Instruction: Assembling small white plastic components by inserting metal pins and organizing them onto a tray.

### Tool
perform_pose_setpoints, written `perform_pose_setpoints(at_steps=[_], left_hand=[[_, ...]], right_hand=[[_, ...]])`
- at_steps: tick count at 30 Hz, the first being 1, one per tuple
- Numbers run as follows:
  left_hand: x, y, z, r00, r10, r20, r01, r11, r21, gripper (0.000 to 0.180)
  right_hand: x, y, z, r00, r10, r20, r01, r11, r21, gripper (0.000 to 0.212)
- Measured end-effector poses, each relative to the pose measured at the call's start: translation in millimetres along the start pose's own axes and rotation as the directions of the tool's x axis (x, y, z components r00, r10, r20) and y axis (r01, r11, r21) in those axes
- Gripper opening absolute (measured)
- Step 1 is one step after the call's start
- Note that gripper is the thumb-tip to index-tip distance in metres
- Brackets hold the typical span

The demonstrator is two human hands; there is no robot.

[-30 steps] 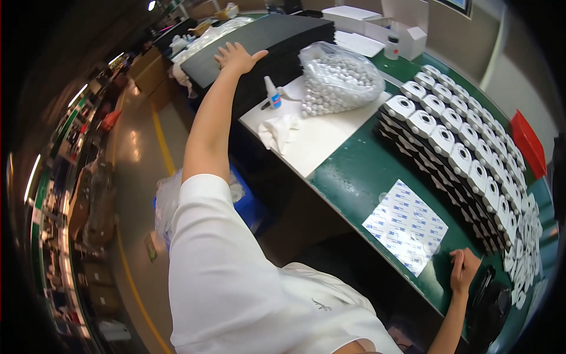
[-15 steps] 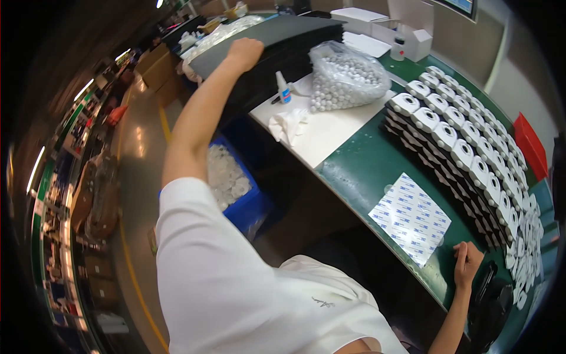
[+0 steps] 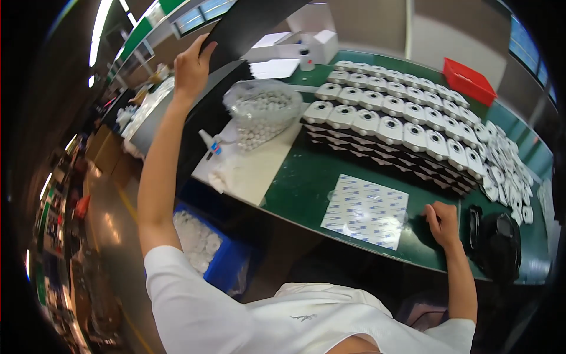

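My left hand [image 3: 191,68] is raised at the far left, thumb and fingers closed on the edge of a thin black sheet [image 3: 253,29]. The sheet hangs tilted above a stack of dark sheets [image 3: 221,88]. My right hand [image 3: 442,223] rests on the green table, loosely fisted, with nothing visible in it. Beside it lies a white backing sheet with blue print [image 3: 367,211]. Behind that, white plastic parts with round dark holes [image 3: 390,128] stand in rows on stacked black layers.
A clear bag of white balls [image 3: 265,112] and a small glue bottle [image 3: 210,141] are on a white board [image 3: 265,171]. Loose white parts [image 3: 501,165] heap at the right, near a red bin [image 3: 470,81] and a black device [image 3: 500,245]. A blue crate [image 3: 227,262] stands below the table.
My left hand has lifted a black sheet off the stack and raised it. The view has swung to the right. My right hand stays on the table, still curled.
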State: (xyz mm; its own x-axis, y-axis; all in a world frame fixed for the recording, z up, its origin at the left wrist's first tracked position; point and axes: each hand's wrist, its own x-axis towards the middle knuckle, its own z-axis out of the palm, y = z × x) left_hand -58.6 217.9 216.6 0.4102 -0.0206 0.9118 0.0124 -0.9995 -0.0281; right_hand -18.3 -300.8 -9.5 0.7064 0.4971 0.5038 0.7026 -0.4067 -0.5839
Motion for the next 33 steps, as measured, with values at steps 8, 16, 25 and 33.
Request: perform_pose_setpoints(at_steps=[8, 16, 25, 33], left_hand=[[-57.7, 144.9, 100.4, 0.960, 0.281, 0.004, -0.270, 0.923, -0.274, 0.032], [-97.6, 182.1, 133.0, 0.790, 0.560, 0.250, -0.492, 0.822, -0.287, 0.041], [-114.5, 150.9, 112.6, 0.918, 0.272, 0.289, -0.152, 0.913, -0.378, 0.057], [-151.6, 114.5, 162.5, 0.806, -0.489, 0.334, 0.529, 0.343, -0.776, 0.046]], right_hand=[[6.6, 8.7, 3.3, 0.996, 0.082, -0.023, -0.081, 0.995, 0.060, 0.024], [5.9, 8.2, -3.8, 0.998, 0.049, -0.036, -0.046, 0.997, 0.065, 0.022], [11.4, -14.6, -40.3, 0.802, -0.561, -0.206, 0.479, 0.809, -0.341, 0.009], [46.4, 20.9, -123.5, 0.973, 0.176, -0.148, -0.227, 0.832, -0.505, 0.096]])
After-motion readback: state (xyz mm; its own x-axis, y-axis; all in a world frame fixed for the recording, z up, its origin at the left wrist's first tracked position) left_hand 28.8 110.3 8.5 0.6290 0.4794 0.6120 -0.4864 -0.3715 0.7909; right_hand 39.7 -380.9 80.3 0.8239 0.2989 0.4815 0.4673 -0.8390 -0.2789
